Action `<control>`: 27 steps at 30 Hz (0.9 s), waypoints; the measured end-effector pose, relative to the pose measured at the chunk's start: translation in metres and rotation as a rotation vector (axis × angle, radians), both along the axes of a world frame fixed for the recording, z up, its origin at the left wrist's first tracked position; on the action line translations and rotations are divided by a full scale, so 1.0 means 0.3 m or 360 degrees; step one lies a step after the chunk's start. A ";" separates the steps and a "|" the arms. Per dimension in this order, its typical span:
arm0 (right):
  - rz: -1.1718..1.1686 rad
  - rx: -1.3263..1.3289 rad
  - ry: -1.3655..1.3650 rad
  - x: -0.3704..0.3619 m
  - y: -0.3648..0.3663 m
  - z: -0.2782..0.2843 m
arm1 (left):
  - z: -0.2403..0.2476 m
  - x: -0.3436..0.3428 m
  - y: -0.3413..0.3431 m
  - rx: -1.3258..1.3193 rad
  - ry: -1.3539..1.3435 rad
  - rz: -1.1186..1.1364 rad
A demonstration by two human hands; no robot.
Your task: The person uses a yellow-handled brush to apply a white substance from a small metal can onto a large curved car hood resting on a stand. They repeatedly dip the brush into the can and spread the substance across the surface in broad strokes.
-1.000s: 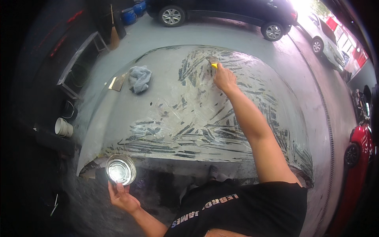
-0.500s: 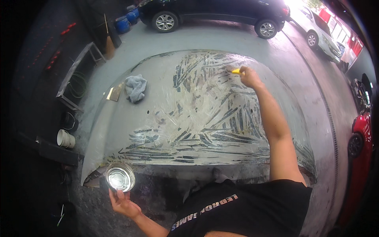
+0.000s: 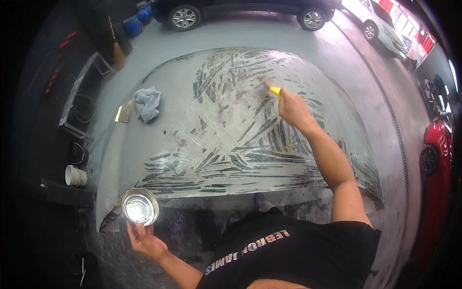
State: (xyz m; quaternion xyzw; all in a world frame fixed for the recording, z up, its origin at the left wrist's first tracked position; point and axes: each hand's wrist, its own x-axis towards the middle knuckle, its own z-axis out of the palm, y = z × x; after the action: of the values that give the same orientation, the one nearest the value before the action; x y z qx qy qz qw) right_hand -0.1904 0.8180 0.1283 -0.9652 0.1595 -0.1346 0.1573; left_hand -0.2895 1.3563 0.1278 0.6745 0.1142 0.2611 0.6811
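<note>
A large curved grey car panel, shaped like a hood, lies in front of me, streaked with dark strokes and a glossy wet film. My right hand is closed around the yellow handle of a brush, whose bristles rest on the streaked far part of the panel, right of its middle. My left hand grips a round metal tin from below, beside the panel's near left corner. The tin's open top faces up; its shiny bottom shows, and any liquid in it is hard to make out.
On the panel's left side lie a crumpled grey-blue cloth and a small flat brownish piece. A metal frame, a white bucket and a broom stand left. Cars are parked beyond, including a dark one and a red one.
The brush in my right hand has moved nearer to me across the panel. My left hand still holds the tin near the corner. The whole view has shifted slightly.
</note>
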 end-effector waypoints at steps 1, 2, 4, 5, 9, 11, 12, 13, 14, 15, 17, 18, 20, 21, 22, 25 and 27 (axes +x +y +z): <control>-0.0102 -0.0015 -0.0015 0.019 -0.035 -0.013 | -0.004 0.011 -0.008 -0.0028 -0.0012 -0.0027; -0.0203 -0.0031 -0.0029 0.042 -0.070 -0.032 | -0.007 0.018 -0.013 -0.0026 -0.0015 -0.0073; -0.0317 -0.0108 -0.0034 0.061 -0.087 -0.100 | -0.013 0.029 -0.013 -0.0019 -0.0025 -0.0156; -0.0153 -0.0120 0.0025 0.040 -0.084 -0.129 | -0.018 0.032 -0.010 -0.0014 -0.0018 -0.0163; 0.0170 -0.0114 0.0135 -0.078 0.025 -0.086 | -0.022 0.035 0.009 0.0000 -0.0014 -0.0142; 0.0090 -0.0108 0.0089 -0.135 -0.010 -0.080 | -0.027 0.033 0.018 -0.0002 -0.0023 -0.0119; -0.0030 -0.0049 0.0197 -0.168 -0.045 -0.063 | -0.028 0.036 0.024 0.0003 -0.0032 -0.0117; -0.0092 -0.0018 0.0139 -0.197 -0.091 -0.048 | -0.026 0.035 0.032 0.0008 -0.0044 -0.0096; -0.0154 0.0013 0.0082 -0.231 -0.138 -0.039 | -0.022 0.033 0.042 0.0009 -0.0045 -0.0100; -0.0276 -0.0003 0.0055 -0.265 -0.190 -0.030 | -0.020 0.040 0.041 0.0003 -0.0048 -0.0114; -0.0503 -0.0035 0.0010 -0.317 -0.249 -0.023 | -0.021 0.045 0.043 -0.0003 -0.0043 -0.0104; -0.0537 -0.0068 0.0009 -0.334 -0.241 -0.023 | -0.020 0.050 0.042 -0.0002 -0.0040 -0.0090; -0.0606 -0.0135 0.0007 -0.370 -0.207 -0.031 | -0.023 0.051 0.050 -0.0035 -0.0035 -0.0106; -0.0569 -0.0124 0.0054 -0.391 -0.184 -0.050 | -0.024 0.057 0.050 -0.0070 -0.0038 -0.0149; -0.0525 -0.0110 0.0105 -0.402 -0.139 -0.088 | -0.028 0.061 0.055 -0.0101 -0.0037 -0.0185; -0.0283 -0.0008 0.0085 -0.486 0.036 -0.125 | -0.046 0.087 0.058 -0.0136 -0.0065 -0.0274; -0.0225 0.0079 -0.0054 -0.539 0.096 -0.051 | -0.047 0.094 0.063 -0.0143 -0.0073 -0.0283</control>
State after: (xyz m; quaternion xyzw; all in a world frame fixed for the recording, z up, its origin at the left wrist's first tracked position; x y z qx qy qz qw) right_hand -0.3520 0.8467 0.1129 -0.9450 0.2279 -0.1576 0.1739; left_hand -0.2613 1.3753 0.1138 0.6446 0.0498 0.2096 0.7335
